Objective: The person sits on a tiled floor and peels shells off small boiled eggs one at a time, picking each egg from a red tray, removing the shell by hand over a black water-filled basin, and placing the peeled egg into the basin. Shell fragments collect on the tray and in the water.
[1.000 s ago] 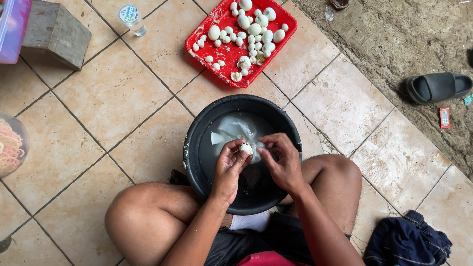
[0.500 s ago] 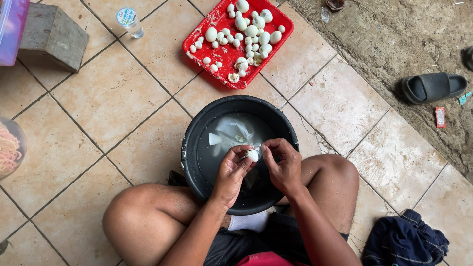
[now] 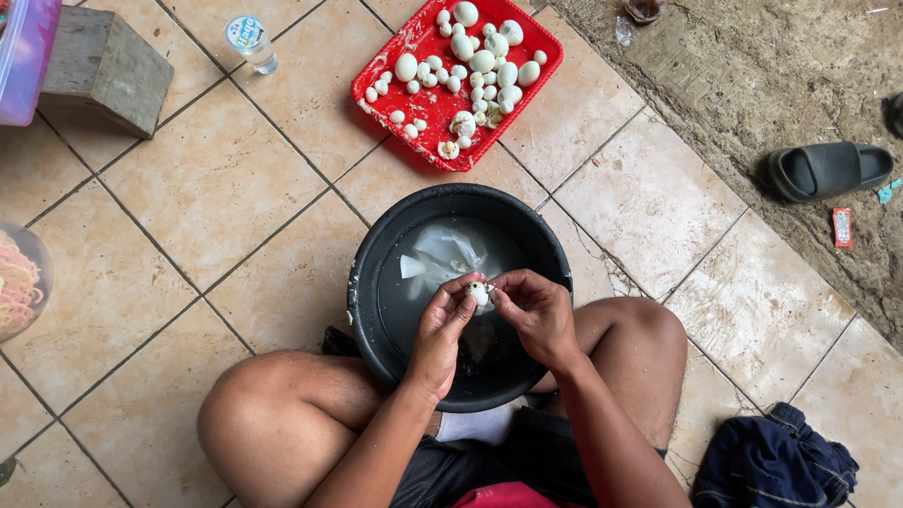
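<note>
My left hand (image 3: 440, 329) and my right hand (image 3: 532, 312) meet over a black basin (image 3: 362, 292) between my knees. Together they pinch a small white egg (image 3: 479, 293) with bits of shell on it, fingertips of both hands on it. Inside the basin lies a clear plastic bag (image 3: 442, 254) in water. Beyond the basin, a red tray (image 3: 376, 80) holds several peeled white eggs of different sizes.
A wooden block (image 3: 103, 61) and a small plastic water cup (image 3: 249, 39) sit at the far left. A bag of noodles (image 3: 19, 282) is at the left edge. A black sandal (image 3: 823, 169) lies on bare ground at right; dark cloth (image 3: 771, 461) lies near my right knee.
The view has shifted slightly. My hands stay over the basin, fingers still working on the small egg, which sits a little higher between them.
</note>
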